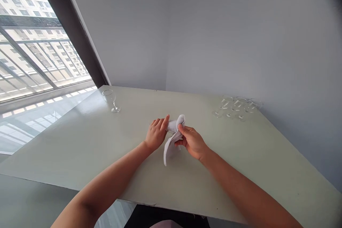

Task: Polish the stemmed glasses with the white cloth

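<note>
Above the middle of the table, my left hand [156,134] is closed around a clear drinking glass [171,126] that lies sideways. Most of the glass is hidden by the fingers, and its stem and foot cannot be made out. My right hand [193,143] pinches a white cloth [169,146] at the glass's right end. Part of the cloth is bunched at the glass's mouth, and a loose flap hangs below. How far the cloth reaches inside is unclear.
A single stemmed glass [115,108] stands at the table's far left. Several stemmed glasses [237,107] are grouped at the far right, near the wall [240,35]. The pale table [107,156] has its near edge by my body. A window [34,46] is on the left.
</note>
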The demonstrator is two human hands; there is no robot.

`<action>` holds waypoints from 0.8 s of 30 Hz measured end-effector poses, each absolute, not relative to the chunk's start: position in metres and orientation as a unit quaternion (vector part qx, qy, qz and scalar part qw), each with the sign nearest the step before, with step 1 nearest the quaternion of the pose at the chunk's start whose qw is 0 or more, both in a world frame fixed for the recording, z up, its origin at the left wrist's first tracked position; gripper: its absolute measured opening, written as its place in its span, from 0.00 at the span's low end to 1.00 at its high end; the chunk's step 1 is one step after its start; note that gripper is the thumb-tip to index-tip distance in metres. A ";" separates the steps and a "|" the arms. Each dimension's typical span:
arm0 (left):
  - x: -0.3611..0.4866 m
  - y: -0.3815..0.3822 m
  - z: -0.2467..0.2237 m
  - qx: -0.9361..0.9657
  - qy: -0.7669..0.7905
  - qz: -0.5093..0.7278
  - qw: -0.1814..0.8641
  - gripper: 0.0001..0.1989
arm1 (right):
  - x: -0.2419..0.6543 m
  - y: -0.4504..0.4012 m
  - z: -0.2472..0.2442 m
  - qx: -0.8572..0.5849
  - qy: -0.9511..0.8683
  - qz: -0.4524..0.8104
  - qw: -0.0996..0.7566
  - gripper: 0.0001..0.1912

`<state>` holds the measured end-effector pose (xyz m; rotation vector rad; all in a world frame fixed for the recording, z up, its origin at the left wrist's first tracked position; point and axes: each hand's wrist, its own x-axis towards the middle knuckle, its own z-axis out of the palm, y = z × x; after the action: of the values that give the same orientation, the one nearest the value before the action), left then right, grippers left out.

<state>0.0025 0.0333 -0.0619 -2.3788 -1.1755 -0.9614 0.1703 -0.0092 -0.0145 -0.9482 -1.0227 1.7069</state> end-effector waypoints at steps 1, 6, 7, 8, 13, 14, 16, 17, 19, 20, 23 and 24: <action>0.004 0.032 -0.062 -0.838 -0.403 -0.331 0.160 0.25 | 0.174 -0.008 -0.013 -0.370 -0.380 0.721 0.446 0.17; 0.007 0.029 -0.060 -0.855 -0.387 -0.301 0.171 0.25 | 0.181 -0.009 -0.018 -0.416 -0.333 0.707 0.465 0.15; 0.007 0.029 -0.060 -0.854 -0.388 -0.299 0.174 0.25 | 0.181 -0.011 -0.020 -0.443 -0.359 0.665 0.483 0.15; 0.007 0.028 -0.059 -0.852 -0.391 -0.299 0.177 0.24 | 0.180 -0.013 -0.022 -0.470 -0.392 0.611 0.502 0.15; 0.009 0.028 -0.060 -0.843 -0.404 -0.305 0.184 0.23 | 0.181 -0.017 -0.026 -0.512 -0.441 0.502 0.540 0.15; 0.009 0.028 -0.061 -0.842 -0.405 -0.306 0.184 0.23 | 0.183 -0.016 -0.024 -0.503 -0.409 0.530 0.547 0.16; 0.008 0.029 -0.062 -0.838 -0.411 -0.308 0.183 0.22 | 0.190 -0.015 -0.018 -0.475 -0.330 0.576 0.577 0.16; 0.007 0.030 -0.062 -0.835 -0.416 -0.310 0.183 0.22 | 0.194 -0.015 -0.015 -0.461 -0.296 0.586 0.597 0.16; 0.004 0.033 -0.062 -0.826 -0.428 -0.317 0.183 0.22 | 0.203 -0.018 -0.007 -0.444 -0.262 0.574 0.636 0.15; 0.002 0.034 -0.062 -0.820 -0.436 -0.322 0.183 0.22 | 0.207 -0.020 -0.003 -0.442 -0.261 0.554 0.655 0.14; 0.000 0.037 -0.059 -0.806 -0.454 -0.336 0.180 0.23 | 0.211 -0.029 0.001 -0.449 -0.288 0.446 0.718 0.12; 0.000 0.037 -0.059 -0.803 -0.456 -0.339 0.176 0.23 | 0.209 -0.031 0.001 -0.456 -0.305 0.404 0.733 0.12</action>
<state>-0.0002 0.0375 -0.0585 -2.2749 -1.2923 -0.9605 0.2089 -0.0310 0.0006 -1.0022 -0.6702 0.8878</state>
